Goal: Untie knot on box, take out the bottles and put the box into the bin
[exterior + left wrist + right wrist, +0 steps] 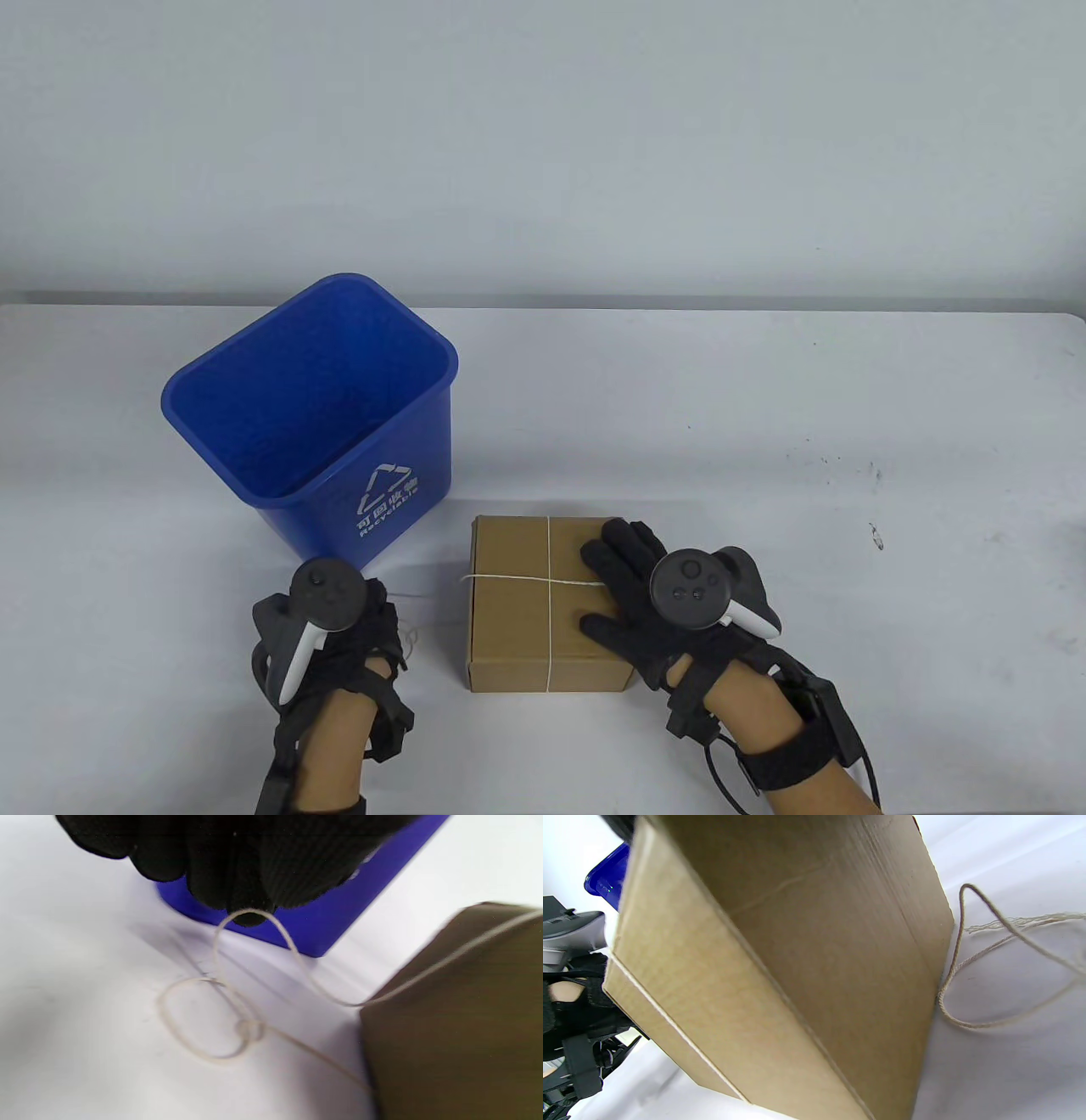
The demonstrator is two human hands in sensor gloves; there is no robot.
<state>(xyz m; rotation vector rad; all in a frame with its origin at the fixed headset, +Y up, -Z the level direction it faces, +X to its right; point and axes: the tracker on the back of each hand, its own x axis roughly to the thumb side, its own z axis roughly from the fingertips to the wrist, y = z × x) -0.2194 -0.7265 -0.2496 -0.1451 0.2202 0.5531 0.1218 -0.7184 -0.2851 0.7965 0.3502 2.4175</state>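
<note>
Table view: a closed cardboard box (547,603) sits on the white tabletop (764,475), just in front of and to the right of an upright blue bin (318,424) whose open mouth faces up. White string (550,556) crosses the lid both ways. The box looks nearly square, with its slightly longer side seeming to run away from the person. The right hand (645,594) lies flat on the lid's right half, fingers straight and slightly spread. The left hand (339,620) is just left of the box.

Left wrist view: the left fingers (237,878) are pressed together, pinching a loop of string above a loose knot (250,1029) lying on the tabletop.

Right wrist view: the box's side fills the frame, with slack string beside it; the right fingers are not visible.

The untying step seems to be in hand. Next, the knot likely needs pulling apart while the box is held steady.
</note>
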